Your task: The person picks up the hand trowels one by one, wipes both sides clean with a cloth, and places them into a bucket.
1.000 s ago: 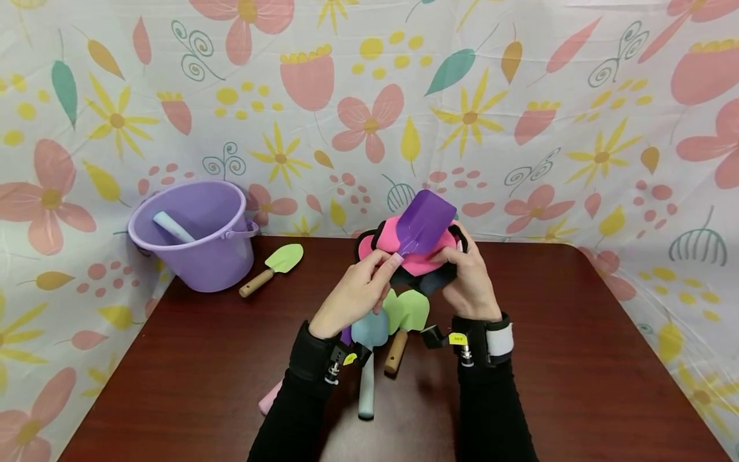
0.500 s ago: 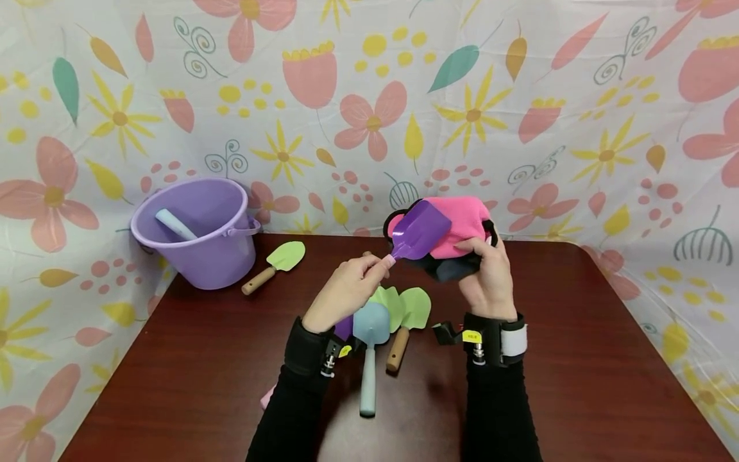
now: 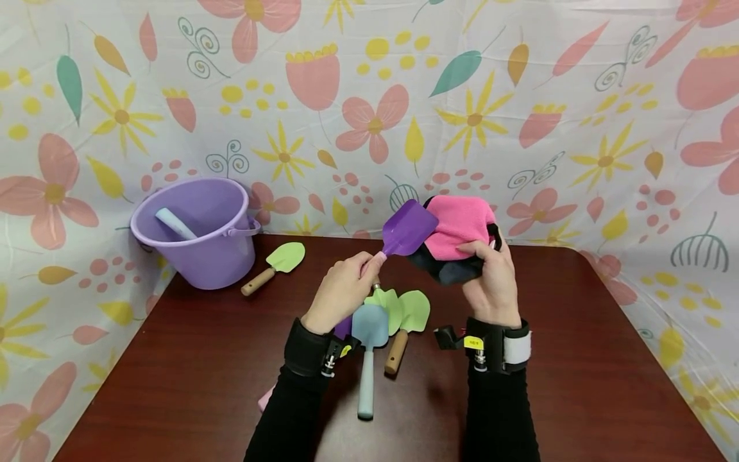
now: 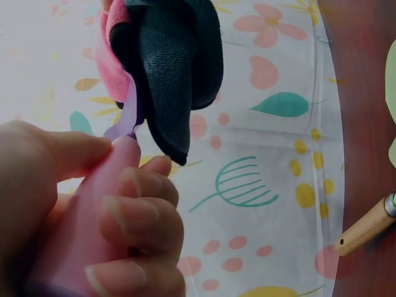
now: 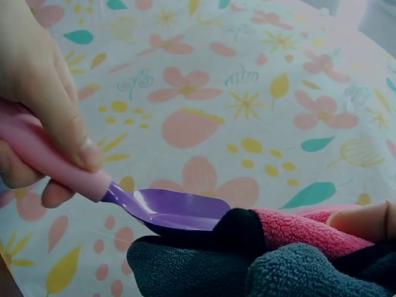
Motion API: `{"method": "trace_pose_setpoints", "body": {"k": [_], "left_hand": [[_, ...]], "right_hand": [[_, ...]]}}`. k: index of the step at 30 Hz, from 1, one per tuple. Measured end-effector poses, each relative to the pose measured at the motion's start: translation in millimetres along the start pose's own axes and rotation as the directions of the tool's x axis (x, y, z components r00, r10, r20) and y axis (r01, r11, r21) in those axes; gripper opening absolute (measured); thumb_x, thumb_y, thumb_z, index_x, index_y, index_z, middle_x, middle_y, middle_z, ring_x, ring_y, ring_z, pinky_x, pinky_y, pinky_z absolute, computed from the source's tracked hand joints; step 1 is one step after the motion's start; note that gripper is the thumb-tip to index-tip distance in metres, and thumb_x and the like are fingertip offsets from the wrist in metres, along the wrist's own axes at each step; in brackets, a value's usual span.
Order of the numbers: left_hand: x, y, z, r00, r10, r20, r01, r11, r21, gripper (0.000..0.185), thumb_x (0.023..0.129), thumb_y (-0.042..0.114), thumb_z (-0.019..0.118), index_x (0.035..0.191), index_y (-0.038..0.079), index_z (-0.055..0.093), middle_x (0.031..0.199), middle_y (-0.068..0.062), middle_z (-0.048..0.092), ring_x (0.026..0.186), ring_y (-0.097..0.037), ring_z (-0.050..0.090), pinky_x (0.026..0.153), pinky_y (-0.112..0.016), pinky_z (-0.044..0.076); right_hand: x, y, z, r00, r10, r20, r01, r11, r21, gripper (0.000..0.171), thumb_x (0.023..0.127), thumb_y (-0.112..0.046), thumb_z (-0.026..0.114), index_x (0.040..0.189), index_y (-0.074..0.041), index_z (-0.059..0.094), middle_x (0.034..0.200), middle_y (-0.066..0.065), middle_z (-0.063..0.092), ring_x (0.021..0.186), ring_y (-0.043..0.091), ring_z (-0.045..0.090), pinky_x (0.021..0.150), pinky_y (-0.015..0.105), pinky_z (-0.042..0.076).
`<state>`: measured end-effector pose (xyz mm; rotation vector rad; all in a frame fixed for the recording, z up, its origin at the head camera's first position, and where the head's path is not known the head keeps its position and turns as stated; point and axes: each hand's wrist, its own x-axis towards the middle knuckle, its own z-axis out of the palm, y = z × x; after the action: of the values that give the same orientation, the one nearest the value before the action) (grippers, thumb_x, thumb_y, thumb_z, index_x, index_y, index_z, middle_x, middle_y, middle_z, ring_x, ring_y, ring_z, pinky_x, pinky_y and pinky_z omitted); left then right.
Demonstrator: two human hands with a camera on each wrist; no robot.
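A small hand trowel with a purple blade [image 3: 410, 228] and a pink handle [image 4: 86, 223] is gripped in my left hand [image 3: 340, 292], thumb along the handle and fingers curled beneath. My right hand [image 3: 493, 282] pinches a fuzzy cloth [image 3: 462, 224], pink on one side and dark grey on the other, with black edging. The right wrist view has the blade [image 5: 179, 210] just over the dark cloth [image 5: 192, 266], its tip hidden behind a fold; the right thumb [image 5: 365, 221] presses on the pink side. Both things are held above the table.
On the brown table [image 3: 566, 359] lie a blue trowel [image 3: 367, 366], green trowels with wooden handles [image 3: 398, 350], another purple blade [image 3: 343, 328] and a partly hidden pink handle [image 3: 265, 399]. Farther left are a green trowel [image 3: 274, 266] and a purple bucket [image 3: 193, 256] with a light blue handle [image 3: 175, 224] inside.
The cloth has shifted right with my right hand, and more of its pink side faces up. The trowel blade has slid left from the cloth's middle to its left edge.
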<state>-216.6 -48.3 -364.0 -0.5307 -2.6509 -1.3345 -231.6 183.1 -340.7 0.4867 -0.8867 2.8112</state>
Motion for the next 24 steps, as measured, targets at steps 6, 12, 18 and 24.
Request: {"method": "trace_pose_setpoints", "body": {"k": [6,12,18,24], "left_hand": [[0.0,0.7,-1.4,0.998,0.030,-0.061,-0.032,0.999,-0.030,0.037,0.105,0.042,0.041,0.088,0.017,0.061,0.065,0.003,0.056,0.049,-0.017,0.045,0.048,-0.031,0.032],[1.6,2.4,-1.7,0.988,0.041,-0.146,-0.053,0.995,-0.079,0.039,0.105,0.044,0.040,0.101,0.013,0.063,0.066,0.000,0.050,0.051,-0.016,0.044,0.052,-0.031,0.033],[2.5,3.0,1.0,0.988,0.070,-0.137,-0.088,0.987,-0.132,0.039,0.104,0.046,0.041,0.102,0.014,0.063,0.065,0.001,0.050,0.050,-0.015,0.045,0.050,-0.031,0.035],[2.3,3.9,3.6,0.989,0.101,-0.112,-0.117,0.983,-0.145,0.038,0.104,0.047,0.039,0.099,0.016,0.060,0.065,0.000,0.048,0.051,-0.015,0.046,0.049,-0.029,0.037]], "right_hand": [[0,4,5,0.999,0.046,-0.008,-0.046,0.999,-0.022,0.040,0.085,0.028,0.035,0.113,0.002,0.045,0.122,0.012,0.045,0.117,0.027,0.049,0.102,0.037,0.040],[0,8,7,0.995,0.100,-0.026,-0.100,0.994,-0.036,0.039,0.084,0.028,0.037,0.112,0.001,0.045,0.116,0.011,0.045,0.107,0.024,0.050,0.094,0.035,0.045],[-4,8,10,0.980,0.195,0.043,-0.187,0.972,-0.144,0.039,0.087,0.024,0.041,0.118,0.001,0.045,0.111,0.011,0.046,0.096,0.023,0.052,0.082,0.032,0.050],[-6,12,13,0.958,0.269,0.094,-0.243,0.944,-0.223,0.041,0.089,0.022,0.043,0.125,0.001,0.044,0.113,0.014,0.046,0.096,0.023,0.054,0.081,0.030,0.052]]}}
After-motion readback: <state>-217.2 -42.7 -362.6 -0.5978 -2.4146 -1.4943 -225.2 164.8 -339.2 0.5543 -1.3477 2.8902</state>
